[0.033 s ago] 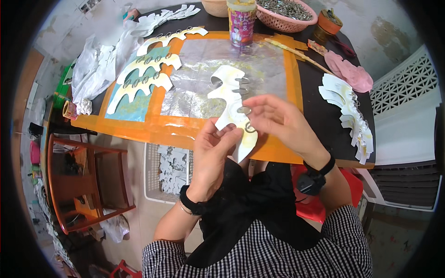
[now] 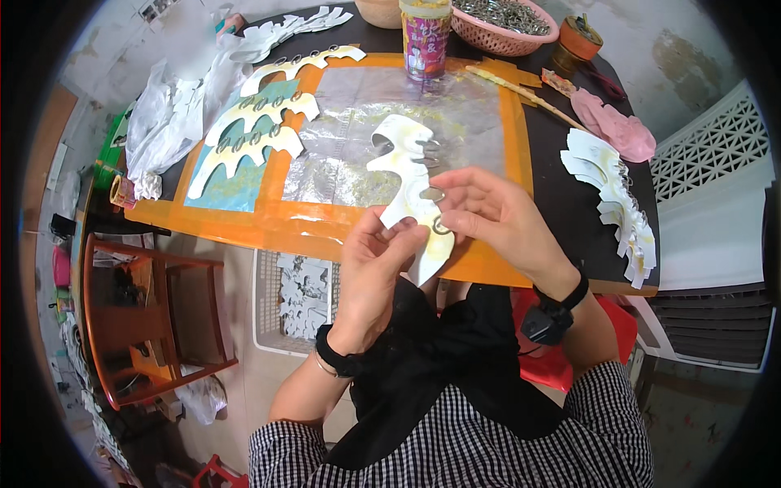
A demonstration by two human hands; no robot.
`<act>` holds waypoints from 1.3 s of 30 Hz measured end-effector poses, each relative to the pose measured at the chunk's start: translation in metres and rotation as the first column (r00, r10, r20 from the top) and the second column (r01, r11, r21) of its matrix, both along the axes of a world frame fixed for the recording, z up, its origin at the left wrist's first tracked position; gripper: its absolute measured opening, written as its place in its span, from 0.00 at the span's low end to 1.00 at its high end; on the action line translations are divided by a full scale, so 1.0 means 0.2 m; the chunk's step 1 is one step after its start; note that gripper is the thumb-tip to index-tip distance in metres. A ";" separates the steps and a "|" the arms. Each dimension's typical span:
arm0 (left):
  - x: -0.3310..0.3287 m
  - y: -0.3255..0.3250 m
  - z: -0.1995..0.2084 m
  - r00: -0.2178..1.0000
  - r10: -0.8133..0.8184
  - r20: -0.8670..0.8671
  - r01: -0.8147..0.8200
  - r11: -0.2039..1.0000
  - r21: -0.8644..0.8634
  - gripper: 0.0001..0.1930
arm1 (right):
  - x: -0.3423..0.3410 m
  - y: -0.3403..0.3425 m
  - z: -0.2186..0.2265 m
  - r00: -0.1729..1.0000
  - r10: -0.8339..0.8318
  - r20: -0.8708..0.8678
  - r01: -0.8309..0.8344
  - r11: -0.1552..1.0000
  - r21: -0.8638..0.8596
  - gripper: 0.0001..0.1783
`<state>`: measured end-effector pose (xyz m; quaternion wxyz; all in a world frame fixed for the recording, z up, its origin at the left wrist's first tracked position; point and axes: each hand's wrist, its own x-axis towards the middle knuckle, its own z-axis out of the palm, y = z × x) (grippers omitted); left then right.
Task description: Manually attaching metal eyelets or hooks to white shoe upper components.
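Observation:
A white scalloped strip (image 2: 405,187) with yellowish smears is held up over the table's near edge, its top end curled over. My left hand (image 2: 373,264) pinches the strip's lower part between thumb and fingers. Oval metal rings sit along its right edge; one ring (image 2: 440,225) lies near my right thumb, another (image 2: 432,194) by the index fingertip. My right hand (image 2: 503,221) is closed at that edge, thumb and fingers at the rings. Exactly what its fingertips grip is partly hidden.
Similar ringed strips (image 2: 260,146) lie at the left on a blue sheet (image 2: 220,191). Stacked white strips (image 2: 610,195) are at the right. Behind stand a purple cup (image 2: 425,41) and a pink basket (image 2: 488,39) of metal rings. A stick (image 2: 521,96) lies right of the cup.
The strip has shifted very slightly to the right, and my right fingers with it. Both hands keep their places on it.

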<state>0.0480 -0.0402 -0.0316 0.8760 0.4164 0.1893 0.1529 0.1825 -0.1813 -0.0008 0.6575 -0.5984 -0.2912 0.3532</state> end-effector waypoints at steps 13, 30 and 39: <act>-0.09 -0.09 -0.03 0.997 0.071 0.019 -0.071 0.997 -0.017 0.16 | -0.07 0.00 -0.12 0.995 -0.098 -0.020 0.100 0.992 0.078 0.21; -0.11 -0.13 -0.05 0.982 0.172 -0.083 -0.160 0.978 0.136 0.15 | -0.15 0.00 -0.10 0.981 -0.162 0.108 0.152 0.984 0.093 0.21; -0.14 -0.14 -0.02 0.989 0.133 0.059 -0.129 0.989 -0.070 0.17 | -0.14 0.00 -0.08 0.989 -0.121 0.090 0.111 0.988 0.105 0.18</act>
